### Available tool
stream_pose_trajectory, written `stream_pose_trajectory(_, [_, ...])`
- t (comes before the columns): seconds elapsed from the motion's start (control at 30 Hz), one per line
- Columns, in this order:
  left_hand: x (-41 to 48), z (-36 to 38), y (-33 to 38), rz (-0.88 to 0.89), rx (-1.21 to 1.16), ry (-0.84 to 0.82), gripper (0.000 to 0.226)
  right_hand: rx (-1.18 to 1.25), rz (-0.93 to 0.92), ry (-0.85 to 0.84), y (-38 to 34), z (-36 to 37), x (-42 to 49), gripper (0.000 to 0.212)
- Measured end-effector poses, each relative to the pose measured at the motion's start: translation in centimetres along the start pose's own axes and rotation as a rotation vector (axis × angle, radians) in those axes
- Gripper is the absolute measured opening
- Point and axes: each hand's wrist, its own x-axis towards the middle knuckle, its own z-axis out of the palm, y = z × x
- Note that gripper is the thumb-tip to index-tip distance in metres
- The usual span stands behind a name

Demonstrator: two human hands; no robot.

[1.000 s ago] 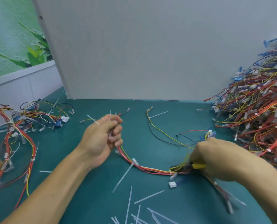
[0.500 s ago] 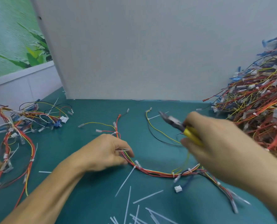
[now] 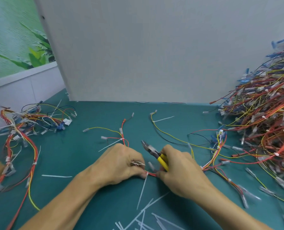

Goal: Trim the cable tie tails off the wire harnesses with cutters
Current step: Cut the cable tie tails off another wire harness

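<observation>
Both hands (image 3: 121,165) (image 3: 179,170) pinch the harness (image 3: 152,174); right holds cutters (image 3: 156,155).

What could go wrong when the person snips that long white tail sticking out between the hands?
1. The cable tie tail comes off the wire harness right beside the fingertips of the left hand, so the cutters might pinch a finger.
2. The tie sits tight on thin red wires, so the blades could nick a wire instead of the tail.
3. The right hand seems to hold both cutters and harness, so the tool may slip.
</observation>
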Motion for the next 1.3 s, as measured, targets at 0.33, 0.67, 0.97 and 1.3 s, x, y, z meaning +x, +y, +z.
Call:
stream_pose_trajectory(0.33, [-0.2,-0.3,1.2,0.405,0.379,0.099,0.029,0.092,0.01,-0.016,1.4,-0.6,1.1,0.017])
stream_pose_trajectory(0.67, [-0.2,0.8,1.0,0.497,0.4,0.237,0.018,0.192,0.052,0.001,1.8,-1.2,1.5,0.02])
stream_pose_trajectory(0.97, [0.0,2.1,2.2,0.272,0.124,0.045,0.026,0.219,0.034,-0.055,1.8,-1.4,1.6,0.022])
stream_pose_trajectory(1.3, [0.1,1.4,1.5,0.016,-0.354,0.041,0.004,-0.099,-0.201,-0.084,1.9,-7.9,0.1,0.021])
